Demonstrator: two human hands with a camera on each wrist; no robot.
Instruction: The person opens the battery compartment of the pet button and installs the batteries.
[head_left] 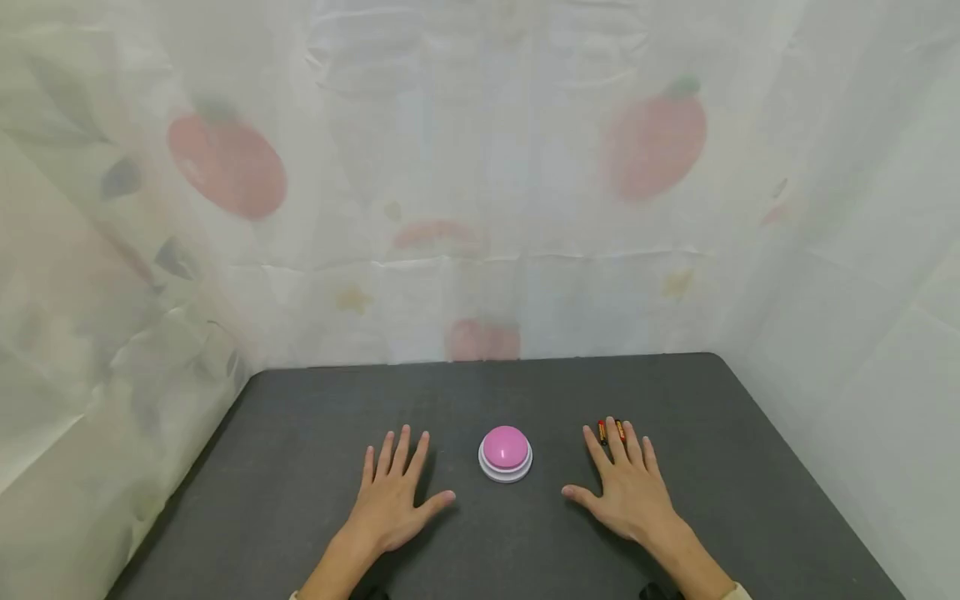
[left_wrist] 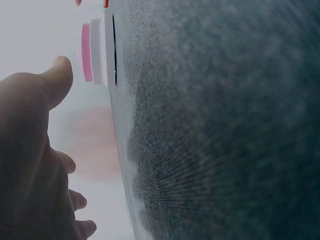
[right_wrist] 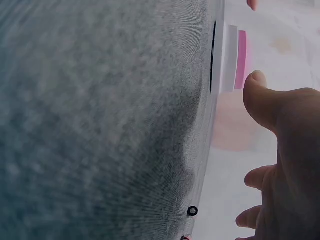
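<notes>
A pink push button on a round white base stands on the dark table between the two hands. To its left, my left hand is spread palm down with its fingers straight, holding nothing. On the other side my right hand is spread the same way, its fingertips partly over two small batteries. Both wrist views show the hands raised a little above the surface. The left thumb and the right thumb point toward the button without touching it in the head view.
The dark grey table has rounded far corners. A pale curtain with printed fruit hangs behind it, and more sheeting runs along the right side. A patterned sheet borders the left edge.
</notes>
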